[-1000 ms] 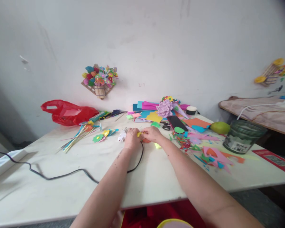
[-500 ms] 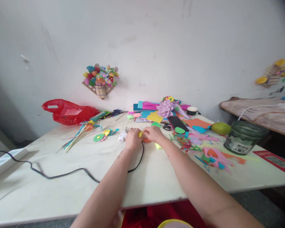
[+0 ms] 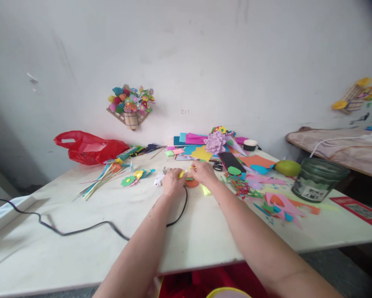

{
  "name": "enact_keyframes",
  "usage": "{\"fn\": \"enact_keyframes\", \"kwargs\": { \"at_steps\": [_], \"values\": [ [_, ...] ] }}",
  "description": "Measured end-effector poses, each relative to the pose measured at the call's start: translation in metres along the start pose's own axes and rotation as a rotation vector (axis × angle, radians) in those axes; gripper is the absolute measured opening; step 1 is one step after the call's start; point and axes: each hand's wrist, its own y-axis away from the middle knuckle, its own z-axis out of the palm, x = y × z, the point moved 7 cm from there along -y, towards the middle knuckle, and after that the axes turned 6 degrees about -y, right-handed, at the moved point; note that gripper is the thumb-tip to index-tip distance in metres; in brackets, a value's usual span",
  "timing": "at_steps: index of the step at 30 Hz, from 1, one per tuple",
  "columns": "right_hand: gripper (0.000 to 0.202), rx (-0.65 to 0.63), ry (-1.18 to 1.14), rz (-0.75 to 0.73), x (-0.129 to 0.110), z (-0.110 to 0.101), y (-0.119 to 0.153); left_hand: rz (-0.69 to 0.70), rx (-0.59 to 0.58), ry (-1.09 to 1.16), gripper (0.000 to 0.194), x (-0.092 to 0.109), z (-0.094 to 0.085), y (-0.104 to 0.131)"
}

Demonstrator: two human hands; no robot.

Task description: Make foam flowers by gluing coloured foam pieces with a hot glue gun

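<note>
"Pale wall point(image 3: 186, 62), cluttered white table point(image 3: 64, 256). What's in hand?"

"Close finger work, I'd judge. The left hand point(image 3: 172, 181) grips a yellow piece point(image 3: 181, 174); the right hand point(image 3: 203, 174) pinches a thin yellow bit point(image 3: 193, 167)."

"Where exactly?"

"Between the hands, near an orange piece point(image 3: 192, 183) and the black cord point(image 3: 184, 207). I can't tell whether the yellow parts join."

"And the next move?"

"Probably calls for a light pinch and a steady left hand, fingers clear of that cord."
</note>
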Motion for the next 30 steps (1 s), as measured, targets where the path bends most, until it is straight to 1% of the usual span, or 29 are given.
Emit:
{"fn": "enact_keyframes", "kwargs": {
  "at_steps": [3,5,7,9,10,12,15,16,19,22,24,30],
  "values": [
    [0.015,0.09,-0.135,0.143,0.022,0.0,-0.003,-0.093,0.043,0.046,0.024,-0.012,-0.001,-0.001],
    [0.013,0.113,-0.364,0.247,0.038,0.004,-0.005,-0.158,0.045,0.082,0.026,-0.02,0.001,-0.001],
    [0.013,0.099,-0.661,0.366,0.049,0.012,-0.005,-0.202,0.029,0.111,0.027,-0.026,0.003,-0.001],
    [0.019,0.07,-0.931,0.453,0.051,0.02,-0.005,-0.223,0.012,0.129,0.027,-0.029,0.005,-0.001],
    [0.022,0.058,-1.037,0.474,0.049,0.022,-0.005,-0.226,0.007,0.134,0.026,-0.03,0.006,-0.001],
    [0.022,0.039,-1.184,0.467,0.043,0.022,-0.006,-0.221,0.001,0.141,0.025,-0.03,0.008,-0.001],
    [0.008,-0.009,-1.287,0.407,0.032,0.021,-0.005,-0.187,-0.001,0.134,0.023,-0.028,0.009,0.0],
    [0.006,-0.036,-1.298,0.383,0.029,0.022,-0.005,-0.177,-0.001,0.127,0.022,-0.027,0.009,0.0],
    [0.02,-0.141,-1.316,0.312,0.021,0.025,-0.002,-0.156,0.002,0.108,0.021,-0.024,0.009,0.0],
    [0.025,-0.224,-1.375,0.273,0.015,0.028,0.001,-0.135,0.016,0.094,0.019,-0.023,0.008,0.0],
    [0.024,-0.259,-1.428,0.275,0.013,0.03,0.003,-0.129,0.025,0.087,0.019,-0.022,0.008,0.0],
    [0.013,-0.363,-1.528,0.347,0.008,0.035,0.007,-0.09,0.061,0.094,0.02,-0.021,0.008,0.0]
  ]
}}
